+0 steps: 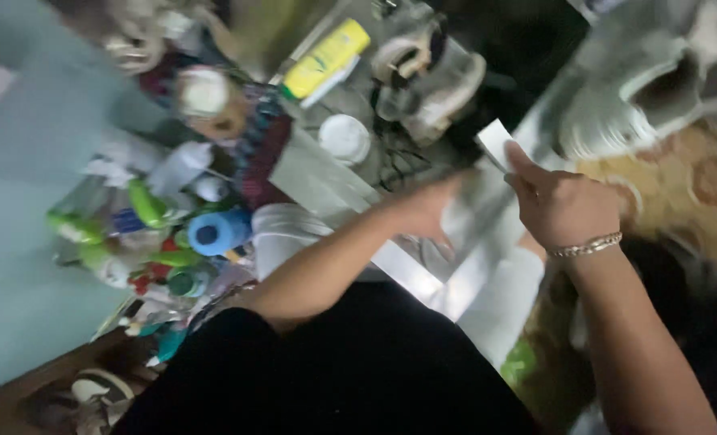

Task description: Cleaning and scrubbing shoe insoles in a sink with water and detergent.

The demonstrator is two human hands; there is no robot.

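The view is tilted and blurred. My right hand [564, 205], with a thin bracelet on the wrist, pinches the top edge of a pale sheet of paper or cloth [487, 209]. From the lower left my left hand [427, 208] reaches across and presses on the same sheet; its fingers are smeared by motion. The sheet hangs down toward more white material [499, 298] below it. A black garment [334, 370] fills the lower middle under my left forearm.
A cluttered surface lies to the left: a yellow bottle [326, 58], a white round lid [345, 137], a blue-capped tube [217, 232], green and red containers [153, 205]. A grey shoe-like object [640, 89] is upper right, over patterned yellow fabric [680, 193].
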